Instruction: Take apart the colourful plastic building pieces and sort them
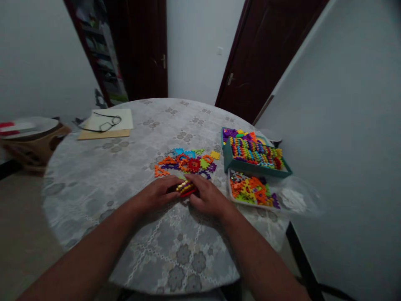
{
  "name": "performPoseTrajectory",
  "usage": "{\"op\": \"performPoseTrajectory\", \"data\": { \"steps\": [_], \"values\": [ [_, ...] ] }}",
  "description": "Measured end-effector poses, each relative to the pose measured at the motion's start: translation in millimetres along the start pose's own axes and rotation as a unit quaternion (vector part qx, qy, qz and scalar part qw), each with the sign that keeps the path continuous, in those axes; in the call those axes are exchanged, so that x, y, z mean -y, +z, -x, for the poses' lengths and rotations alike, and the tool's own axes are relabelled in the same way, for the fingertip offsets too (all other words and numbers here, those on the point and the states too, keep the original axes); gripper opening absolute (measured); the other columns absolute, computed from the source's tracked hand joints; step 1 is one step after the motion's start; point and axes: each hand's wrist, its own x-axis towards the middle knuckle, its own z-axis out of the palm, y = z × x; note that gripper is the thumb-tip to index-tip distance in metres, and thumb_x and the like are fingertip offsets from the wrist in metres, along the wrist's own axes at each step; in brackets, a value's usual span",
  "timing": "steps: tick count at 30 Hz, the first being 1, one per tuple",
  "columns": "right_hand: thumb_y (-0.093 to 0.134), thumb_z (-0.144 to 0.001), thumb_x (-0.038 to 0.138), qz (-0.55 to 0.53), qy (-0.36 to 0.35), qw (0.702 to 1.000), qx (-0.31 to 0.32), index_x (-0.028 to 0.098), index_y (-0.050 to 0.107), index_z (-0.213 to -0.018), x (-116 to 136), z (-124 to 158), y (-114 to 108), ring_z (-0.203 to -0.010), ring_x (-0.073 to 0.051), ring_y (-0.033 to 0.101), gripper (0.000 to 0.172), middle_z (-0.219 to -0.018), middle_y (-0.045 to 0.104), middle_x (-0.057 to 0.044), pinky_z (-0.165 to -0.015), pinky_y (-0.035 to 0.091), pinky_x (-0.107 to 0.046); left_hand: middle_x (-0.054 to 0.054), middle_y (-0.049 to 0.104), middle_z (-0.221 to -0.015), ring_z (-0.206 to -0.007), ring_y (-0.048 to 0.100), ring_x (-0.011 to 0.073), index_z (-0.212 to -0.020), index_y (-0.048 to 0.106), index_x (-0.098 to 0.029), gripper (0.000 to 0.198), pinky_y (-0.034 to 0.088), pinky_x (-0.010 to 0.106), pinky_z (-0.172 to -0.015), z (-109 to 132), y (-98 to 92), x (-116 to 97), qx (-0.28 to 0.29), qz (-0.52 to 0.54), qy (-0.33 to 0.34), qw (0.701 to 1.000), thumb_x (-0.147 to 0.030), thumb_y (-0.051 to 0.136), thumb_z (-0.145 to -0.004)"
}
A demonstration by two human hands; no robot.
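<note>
Yellow and red plastic pieces, pressed into a small stack [186, 187], sit between my two hands on the table [94, 175], towards its near edge. My left hand [158, 193] and my right hand [207, 197] are drawn together, the fingers of each pinched on one end of the stack, both wrists low on the patterned grey cloth. Just beyond my fingertips lies a loose pile [188, 161] of flat toothed pieces in orange, blue, red, green and purple. Off to my right stands a teal box [257, 170] filled with rows of coloured pieces, and just beside its near wall a clear tray [230, 189] of orange and yellow ones. Far across on the left, glasses [108, 124] lie on a sheet of paper [123, 119]
</note>
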Motion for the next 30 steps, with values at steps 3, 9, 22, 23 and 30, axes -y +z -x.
{"op": "performPoseTrajectory", "data": {
  "steps": [3, 9, 22, 23, 30],
  "values": [
    [0.070, -0.099, 0.021, -0.009, 0.001, 1.000, 0.018, 0.020, 0.059, -0.152, 7, -4, -6, -0.130, -0.025, 0.066, 0.054, -0.142, 0.070, -0.013, -0.114, 0.052, -0.041, 0.007, 0.081, -0.121, -0.108, 0.074, 0.0269, -0.130, 0.078, -0.027, 0.038, 0.058, 0.039, -0.100, -3, -5.2, -1, 0.013, 0.023, -0.023, 0.999, -0.043, 0.067, -0.098],
    [0.072, -0.103, 0.026, 0.010, 0.050, 0.998, 0.033, 0.023, 0.066, -0.137, 10, -8, -10, -0.114, -0.022, 0.069, 0.035, -0.127, 0.075, -0.008, -0.100, 0.052, -0.035, 0.013, 0.083, -0.122, -0.112, 0.076, 0.0349, -0.126, 0.082, -0.029, 0.041, 0.059, 0.050, -0.104, -6, -10.4, -2, -0.003, 0.062, -0.082, 0.995, -0.051, 0.071, -0.093],
    [0.075, -0.101, 0.032, 0.070, 0.047, 0.996, 0.018, 0.024, 0.066, -0.124, 29, 7, -60, -0.095, -0.020, 0.070, 0.026, -0.112, 0.076, -0.005, -0.082, 0.052, -0.030, 0.012, 0.084, -0.112, -0.095, 0.079, 0.0301, -0.125, 0.078, -0.024, 0.046, 0.065, 0.041, -0.087, -4, -9.2, 8, -0.020, 0.044, -0.119, 0.992, -0.056, 0.067, -0.094],
    [0.074, -0.102, 0.031, 0.074, 0.048, 0.996, -0.010, 0.024, 0.065, -0.127, 31, 12, -77, -0.098, -0.020, 0.070, 0.027, -0.115, 0.076, -0.005, -0.085, 0.053, -0.031, 0.011, 0.084, -0.110, -0.092, 0.079, 0.0299, -0.122, 0.079, -0.025, 0.044, 0.065, 0.041, -0.084, -4, -10.2, 10, -0.040, 0.022, -0.120, 0.992, -0.057, 0.067, -0.093],
    [0.065, -0.104, 0.035, 0.236, 0.173, 0.932, -0.211, 0.023, 0.063, -0.130, -4, 65, -230, -0.102, -0.024, 0.072, 0.028, -0.118, 0.078, -0.010, -0.090, 0.055, -0.035, 0.007, 0.085, -0.108, -0.095, 0.080, 0.0319, -0.110, 0.082, -0.029, 0.039, 0.064, 0.041, -0.086, -6, -13.7, 13, -0.116, -0.056, -0.105, 0.986, -0.058, 0.060, -0.094]
  ]
}}
